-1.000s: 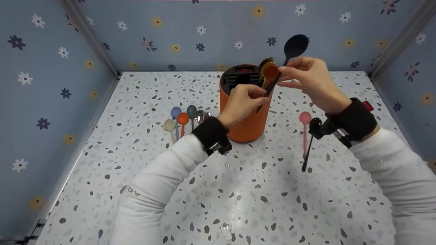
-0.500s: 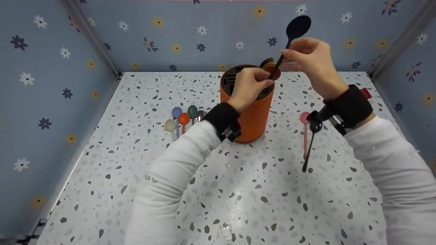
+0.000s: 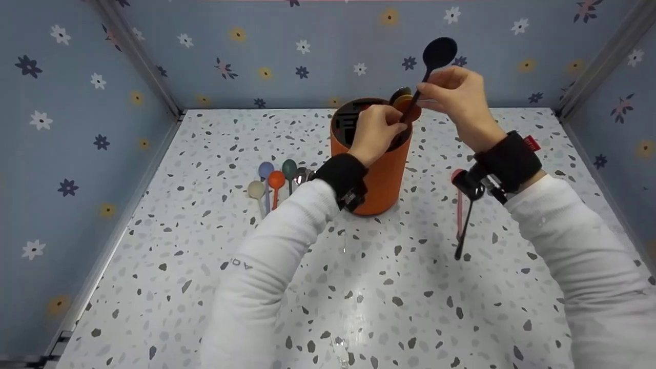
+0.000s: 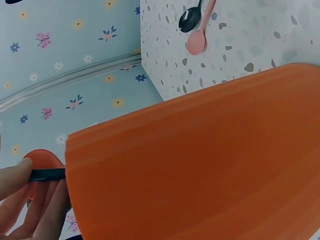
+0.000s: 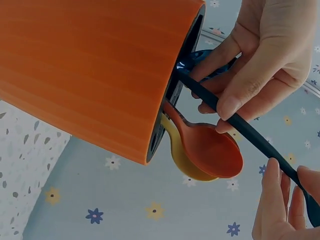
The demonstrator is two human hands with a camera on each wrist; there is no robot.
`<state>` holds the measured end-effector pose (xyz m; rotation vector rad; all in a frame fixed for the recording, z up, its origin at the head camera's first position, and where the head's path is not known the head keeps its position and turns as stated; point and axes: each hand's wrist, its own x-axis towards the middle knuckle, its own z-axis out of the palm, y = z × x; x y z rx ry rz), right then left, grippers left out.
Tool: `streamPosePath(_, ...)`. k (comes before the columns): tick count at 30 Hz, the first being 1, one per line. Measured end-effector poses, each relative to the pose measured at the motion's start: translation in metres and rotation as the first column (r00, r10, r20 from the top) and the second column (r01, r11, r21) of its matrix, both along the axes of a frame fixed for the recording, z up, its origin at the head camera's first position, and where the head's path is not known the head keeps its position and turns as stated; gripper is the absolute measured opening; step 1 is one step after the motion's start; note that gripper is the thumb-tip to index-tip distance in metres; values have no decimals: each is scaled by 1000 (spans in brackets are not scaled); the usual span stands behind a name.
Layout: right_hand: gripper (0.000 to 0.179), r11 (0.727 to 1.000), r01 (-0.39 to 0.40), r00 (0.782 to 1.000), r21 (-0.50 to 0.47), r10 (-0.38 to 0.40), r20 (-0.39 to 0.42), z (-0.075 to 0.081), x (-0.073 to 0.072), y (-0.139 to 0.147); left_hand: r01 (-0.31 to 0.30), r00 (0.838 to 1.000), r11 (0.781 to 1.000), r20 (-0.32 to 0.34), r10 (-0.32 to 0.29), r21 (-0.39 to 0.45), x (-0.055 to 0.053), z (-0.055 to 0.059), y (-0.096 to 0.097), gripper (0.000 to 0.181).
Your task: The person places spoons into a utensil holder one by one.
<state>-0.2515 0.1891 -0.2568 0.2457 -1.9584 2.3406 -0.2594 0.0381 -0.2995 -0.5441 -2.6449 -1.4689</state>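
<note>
A dark spoon (image 3: 439,53) is tilted over the orange utensil holder (image 3: 376,179), bowl up. My right hand (image 3: 461,100) pinches its handle just below the bowl. Lower on the handle (image 5: 250,135), my left hand (image 3: 376,130) pinches it above the holder's rim. In the right wrist view the handle's end is at the slotted opening; how deep it sits I cannot tell. An orange spoon (image 5: 215,150), a yellow spoon (image 5: 187,165) and a shiny dark spoon (image 5: 220,62) stick out of the holder beside it. The left wrist view shows mostly the holder's side (image 4: 200,160).
Left of the holder lie a cream spoon (image 3: 256,189), a lavender spoon (image 3: 266,169), a red-orange spoon (image 3: 276,179), a green spoon (image 3: 289,168) and metal spoons (image 3: 301,176), partly behind my left arm. A pink spoon (image 3: 459,220) and a black spoon (image 3: 465,230) lie at right.
Both hands have lifted the dark spoon from in front of the holder to over its opening. Since half a second ago, the spoon and right hand have come down slightly and moved left.
</note>
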Motion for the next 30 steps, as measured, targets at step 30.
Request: streamPosePath(30,15,999,-17,979,32,10,203,-79,8,46,77,995,991,-70,-69,108,50,-23,-28,21)
